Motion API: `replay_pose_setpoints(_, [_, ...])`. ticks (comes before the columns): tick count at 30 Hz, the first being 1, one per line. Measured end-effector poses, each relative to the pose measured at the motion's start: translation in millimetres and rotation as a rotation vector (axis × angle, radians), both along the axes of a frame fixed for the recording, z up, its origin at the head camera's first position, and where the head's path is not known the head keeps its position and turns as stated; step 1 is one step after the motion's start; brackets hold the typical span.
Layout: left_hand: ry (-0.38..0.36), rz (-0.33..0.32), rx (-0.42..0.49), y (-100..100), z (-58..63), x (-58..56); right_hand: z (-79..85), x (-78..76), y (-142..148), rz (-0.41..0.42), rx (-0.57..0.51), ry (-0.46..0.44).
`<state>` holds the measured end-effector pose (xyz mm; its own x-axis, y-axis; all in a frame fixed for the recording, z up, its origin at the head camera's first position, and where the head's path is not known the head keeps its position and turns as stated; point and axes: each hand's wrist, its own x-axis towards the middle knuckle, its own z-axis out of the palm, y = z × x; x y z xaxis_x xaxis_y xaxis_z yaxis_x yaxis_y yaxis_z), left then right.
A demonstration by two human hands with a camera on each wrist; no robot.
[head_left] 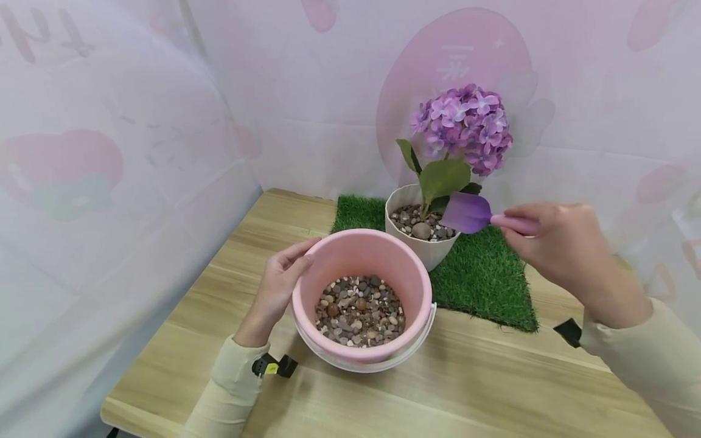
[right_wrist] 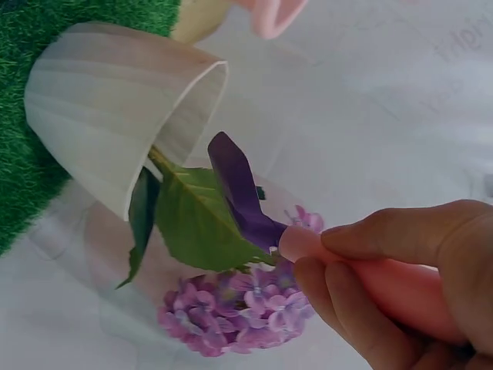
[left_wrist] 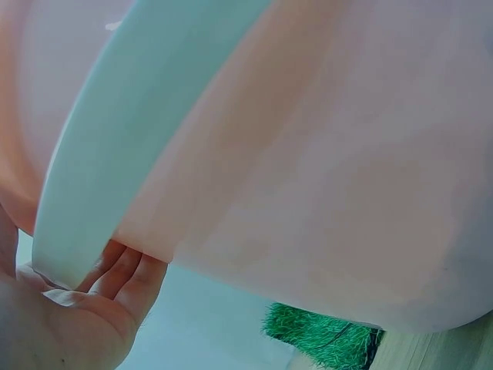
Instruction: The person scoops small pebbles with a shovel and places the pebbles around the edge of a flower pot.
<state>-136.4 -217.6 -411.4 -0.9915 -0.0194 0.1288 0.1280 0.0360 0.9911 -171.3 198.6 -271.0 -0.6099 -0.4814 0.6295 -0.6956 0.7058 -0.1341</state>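
Note:
My left hand [head_left: 281,281] holds the left rim of a pink bucket [head_left: 306,304], thumb on top and fingers at the outside. Mixed pebbles [head_left: 358,310] cover the bucket's bottom, and its white handle [head_left: 372,367] hangs down along the front. In my right hand [head_left: 564,246] is the pink grip of a small garden trowel [head_left: 465,213] with a purple blade. That blade is over the right edge of a white flowerpot [head_left: 432,252]; no pebbles show on it. Inside the pot, pebbles surround the stem of a purple hydrangea [head_left: 465,125].
The pot stands on a green artificial grass mat [head_left: 487,280] behind the bucket. Under everything is a wood-grain table [head_left: 493,377]. Pale printed cloth [head_left: 306,79] hangs close behind the table and along its left side.

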Motion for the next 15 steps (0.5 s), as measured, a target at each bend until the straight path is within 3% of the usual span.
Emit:
replay_pose_setpoints(7, [-0.014,0.001,0.007,0,0.6,0.2,16.4,12.6,-7,0.070,-0.004,0.061])
replay_pose_setpoints(15, [-0.014,0.000,0.013,0,0.8,0.4,29.1,28.6,-22,0.149,-0.003,0.019])
